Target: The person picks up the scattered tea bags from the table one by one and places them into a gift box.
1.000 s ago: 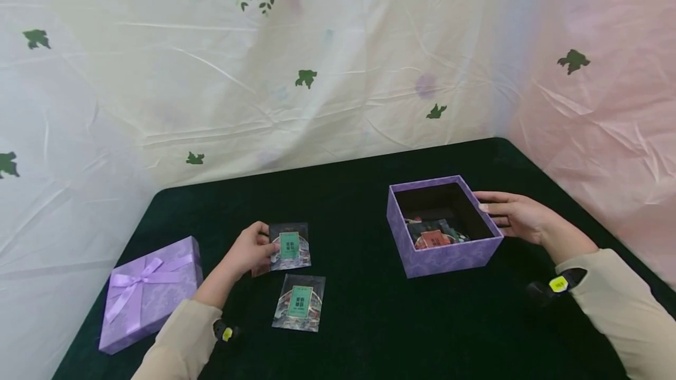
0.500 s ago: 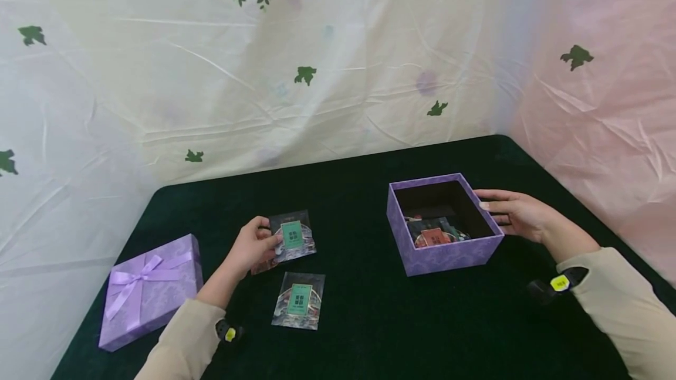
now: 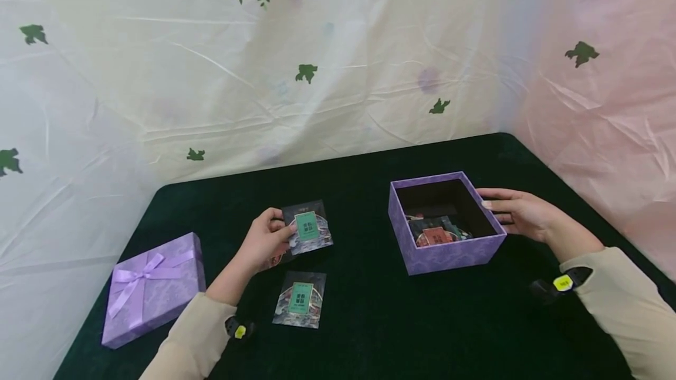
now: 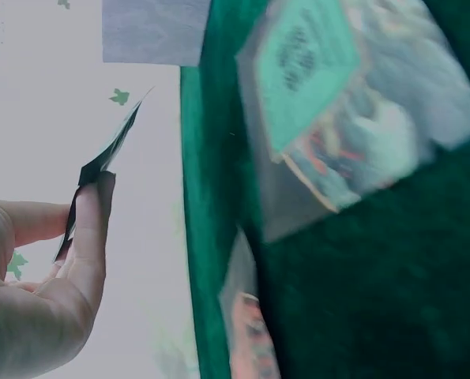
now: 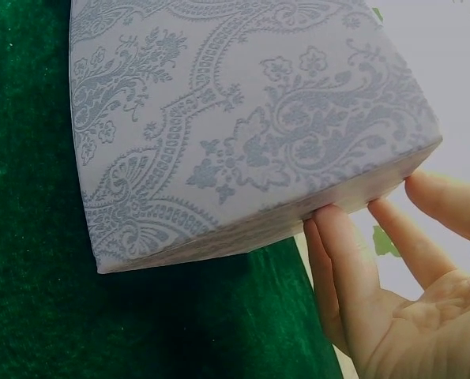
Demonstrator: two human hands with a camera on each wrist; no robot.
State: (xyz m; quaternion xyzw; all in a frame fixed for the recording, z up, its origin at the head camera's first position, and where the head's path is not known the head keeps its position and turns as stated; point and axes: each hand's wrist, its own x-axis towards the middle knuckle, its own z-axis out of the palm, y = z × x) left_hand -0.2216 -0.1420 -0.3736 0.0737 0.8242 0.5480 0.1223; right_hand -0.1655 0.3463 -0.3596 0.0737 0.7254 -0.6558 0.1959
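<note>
My left hand (image 3: 266, 239) pinches a flat packet with a green label (image 3: 308, 226) between thumb and fingers, lifted above the table. The left wrist view shows this pinched packet (image 4: 108, 150) edge-on. Partly hidden below that hand lies a red-labelled packet (image 3: 276, 260). Another green-labelled packet (image 3: 299, 300) lies nearer the front of the table. At the right, my right hand (image 3: 525, 216) rests its fingertips against the right side of a purple patterned box (image 3: 449, 258). In the right wrist view its fingers are extended, touching the box wall (image 5: 242, 142).
Inside the lidless box are several packets, with a red-labelled one (image 3: 436, 236) in front. The purple lid with a ribbon bow (image 3: 164, 292) lies at the left of the dark green table (image 3: 369, 321). Pale curtains with leaf prints (image 3: 338, 104) surround the table.
My left hand has lifted the green-labelled packet from beside the red-labelled one and moved it right and away from me. My right hand stays at the box.
</note>
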